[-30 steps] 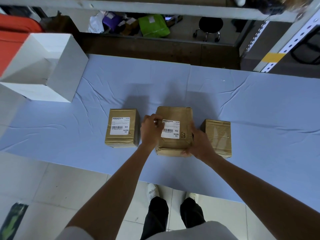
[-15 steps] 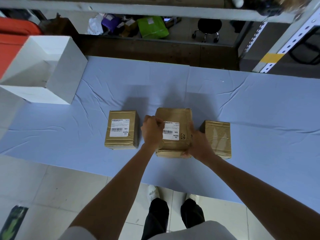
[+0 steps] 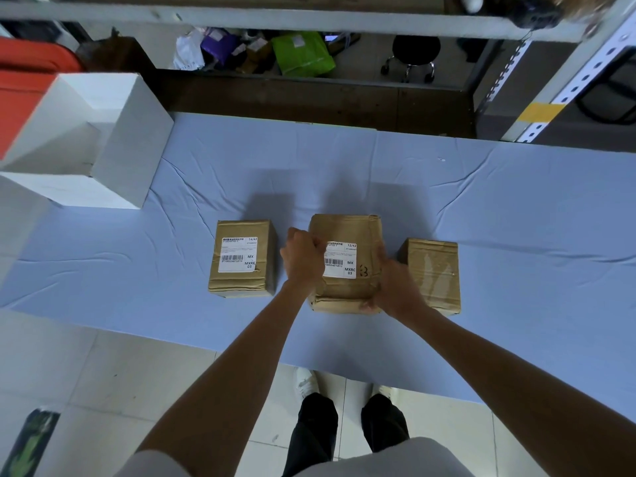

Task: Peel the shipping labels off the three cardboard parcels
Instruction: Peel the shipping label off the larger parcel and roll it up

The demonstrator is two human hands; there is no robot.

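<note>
Three brown cardboard parcels stand in a row on the blue cloth. The left parcel (image 3: 241, 259) carries a full white label (image 3: 238, 254). On the middle parcel (image 3: 347, 232) a white label (image 3: 342, 261) shows; its left edge is hidden under my left hand (image 3: 303, 260), whose curled fingers pinch that edge. My right hand (image 3: 392, 287) grips the middle parcel's right near corner. The right parcel (image 3: 433, 270) shows only shiny tape on top.
A large open white box (image 3: 113, 142) stands at the table's far left. The blue cloth (image 3: 516, 218) stretches wide to the right. Beyond the table are a wooden board, a shelf frame, bags and a stool. My legs stand at the near edge.
My left hand has closed over the label's left edge and curled into a fist, covering more of the label. My right hand stays on the parcel's right corner.
</note>
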